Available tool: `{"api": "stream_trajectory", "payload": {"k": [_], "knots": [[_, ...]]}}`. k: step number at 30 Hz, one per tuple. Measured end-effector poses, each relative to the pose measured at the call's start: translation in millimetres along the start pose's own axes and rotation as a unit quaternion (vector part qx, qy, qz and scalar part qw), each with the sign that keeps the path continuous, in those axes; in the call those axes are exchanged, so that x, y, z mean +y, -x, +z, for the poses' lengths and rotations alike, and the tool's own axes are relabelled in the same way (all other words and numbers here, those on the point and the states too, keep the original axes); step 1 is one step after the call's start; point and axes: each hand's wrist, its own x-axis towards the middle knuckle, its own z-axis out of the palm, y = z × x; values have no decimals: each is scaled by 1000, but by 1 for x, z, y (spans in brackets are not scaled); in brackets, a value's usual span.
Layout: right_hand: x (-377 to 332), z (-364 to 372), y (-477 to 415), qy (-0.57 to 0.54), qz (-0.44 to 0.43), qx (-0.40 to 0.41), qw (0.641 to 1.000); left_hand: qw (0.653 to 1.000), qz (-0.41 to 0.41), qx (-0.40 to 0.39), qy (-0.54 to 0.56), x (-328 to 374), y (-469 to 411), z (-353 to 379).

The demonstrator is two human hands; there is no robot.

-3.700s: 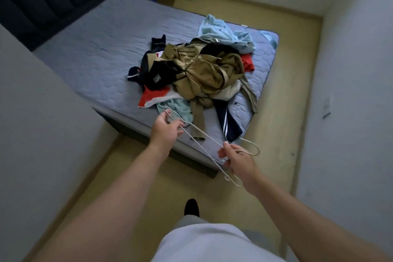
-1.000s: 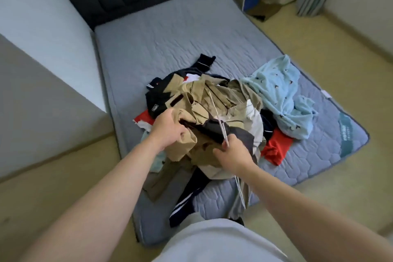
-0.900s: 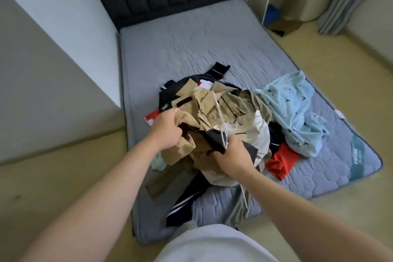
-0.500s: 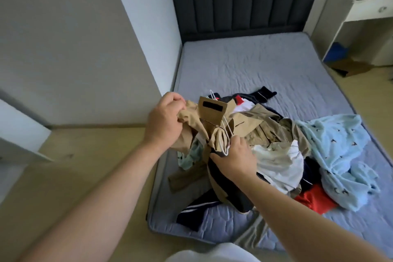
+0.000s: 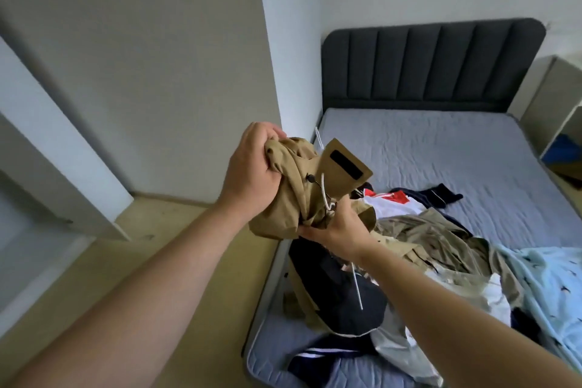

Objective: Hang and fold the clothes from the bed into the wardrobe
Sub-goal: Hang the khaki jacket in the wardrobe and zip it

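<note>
Above near left corner of bed (image 5: 441, 148): khaki garment (image 5: 296, 198), bunched, lower part trailing onto bed. Gripped at top by left hand (image 5: 252, 173), fingers curled into cloth; cupped and pinched from below by right hand (image 5: 333, 227), white wire hanger (image 5: 325, 190) threaded alongside. Beyond, on bed: heap of clothes (image 5: 441, 239), light blue garment (image 5: 554, 280) at right edge. Farthest: dark padded headboard (image 5: 434, 63).

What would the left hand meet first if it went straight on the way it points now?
The khaki jacket that the left hand grips; beyond it, probably the white wall beside the bed, though depth is unclear.
</note>
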Motion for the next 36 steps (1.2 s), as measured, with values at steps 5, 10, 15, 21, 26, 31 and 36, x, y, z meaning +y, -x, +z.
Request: {"api": "stream_trajectory", "payload": {"k": [5, 10, 15, 21, 26, 31, 36], "knots": [[-25, 16, -12, 4, -20, -40, 999, 1000, 6, -18, 15, -10, -9, -28], [-32, 24, -14, 14, 26, -116, 993, 993, -88, 15, 78, -19, -18, -59], [-45, 32, -19, 44, 31, -197, 979, 866, -317, 58, 382, -8, -22, -63], [-46, 47, -21, 8, 8, -206, 978, 868, -323, 42, 375, -6, -26, -70], [-51, 59, -16, -31, 9, -162, 986, 845, -355, 40, 398, -12, -31, -80], [-58, 65, -20, -68, 61, -92, 992, 823, -392, 41, 409, -20, -30, -86], [-57, 66, -33, -99, 84, -43, 991, 826, -391, 35, 404, -19, -28, -92]]}}
